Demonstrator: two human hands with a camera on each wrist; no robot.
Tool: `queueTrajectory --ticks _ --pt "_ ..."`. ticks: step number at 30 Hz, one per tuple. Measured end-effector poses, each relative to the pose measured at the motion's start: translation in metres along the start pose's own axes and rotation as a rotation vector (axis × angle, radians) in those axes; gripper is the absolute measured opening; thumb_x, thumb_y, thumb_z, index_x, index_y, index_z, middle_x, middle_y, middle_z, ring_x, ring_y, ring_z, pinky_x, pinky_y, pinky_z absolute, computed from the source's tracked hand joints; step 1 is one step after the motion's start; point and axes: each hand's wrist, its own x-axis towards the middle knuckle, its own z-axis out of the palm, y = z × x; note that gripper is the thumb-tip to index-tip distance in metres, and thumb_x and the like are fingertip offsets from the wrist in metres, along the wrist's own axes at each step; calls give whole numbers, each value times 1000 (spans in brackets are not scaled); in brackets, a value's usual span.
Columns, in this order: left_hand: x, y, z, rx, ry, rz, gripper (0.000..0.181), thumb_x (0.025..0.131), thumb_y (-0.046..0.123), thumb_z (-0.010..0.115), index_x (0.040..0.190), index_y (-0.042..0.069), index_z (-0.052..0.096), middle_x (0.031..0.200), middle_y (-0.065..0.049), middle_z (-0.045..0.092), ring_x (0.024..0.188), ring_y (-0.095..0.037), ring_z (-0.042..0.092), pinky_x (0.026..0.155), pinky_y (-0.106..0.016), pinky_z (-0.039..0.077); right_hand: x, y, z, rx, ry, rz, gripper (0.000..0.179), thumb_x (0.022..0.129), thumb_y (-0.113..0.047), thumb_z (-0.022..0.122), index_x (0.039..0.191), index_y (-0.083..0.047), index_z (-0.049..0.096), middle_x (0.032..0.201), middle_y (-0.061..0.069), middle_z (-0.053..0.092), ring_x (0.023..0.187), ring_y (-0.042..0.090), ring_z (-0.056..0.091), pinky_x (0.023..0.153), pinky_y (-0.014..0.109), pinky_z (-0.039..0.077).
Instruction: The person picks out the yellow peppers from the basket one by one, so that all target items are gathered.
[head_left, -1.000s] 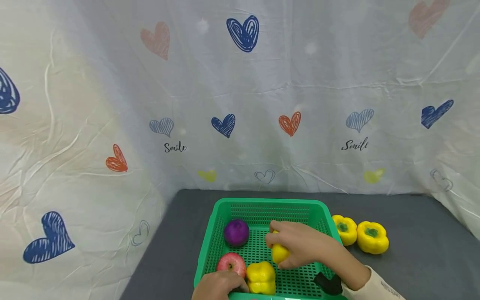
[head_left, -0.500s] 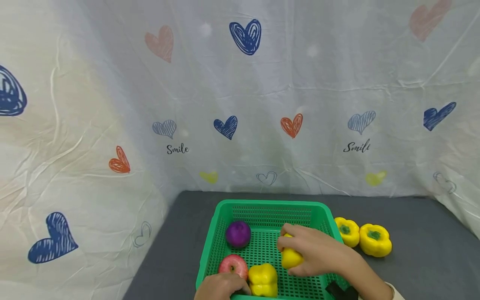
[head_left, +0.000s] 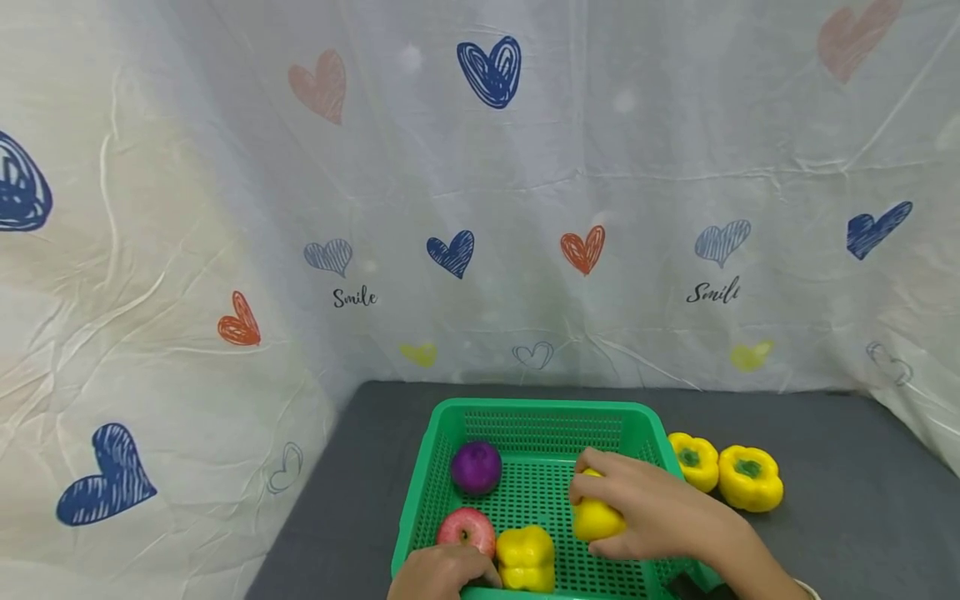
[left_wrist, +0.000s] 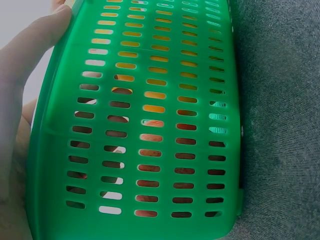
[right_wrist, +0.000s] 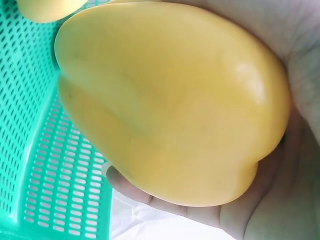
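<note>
Evidently, the likeliest mishap is a slip: the right hand [head_left: 637, 510] curls round a glossy yellow pepper [head_left: 596, 521] above the floor of the green basket [head_left: 540, 405], and a loose grip could drop it onto the second pepper [head_left: 527, 558], shoving that against the apple [head_left: 467, 530]. The left hand [head_left: 442, 572] grips the basket's near rim; pressing hard there might tilt everything.
</note>
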Motion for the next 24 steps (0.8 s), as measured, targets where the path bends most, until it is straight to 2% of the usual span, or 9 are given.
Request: queueTrajectory --ticks 4,10,19,24 --pt "0 1 1 6 13 4 21 91 48 66 88 28 74 86 20 65 72 11 54 62 -7 45 -10 0 -1 12 34 11 37 76 -23 85 102 -32 60 108 -15 47 80 0 46 61 16 46" --pt "0 1 1 4 1 -26 28 88 54 67 89 28 74 87 21 66 71 11 54 61 -8 45 -22 2 -1 10 68 26 38 77 -26 86 103 -35 60 112 -16 47 83 0 47 61 17 47" --pt "0 3 1 -4 -2 -88 25 87 54 69 89 30 74 87 23 66 68 12 52 59 -8 45 -39 4 -2 -29 175 59 46 72 -26 90 105 -37 60 113 -17 48 82 -2 49 60 17 47" --pt "-1 5 -3 -17 -11 -90 26 86 55 69 90 30 74 88 23 67 68 11 53 59 -10 45 -50 7 -6 -60 231 75 48 70 -25 91 105 -38 61 112 -19 50 84 -2 50 61 17 47"
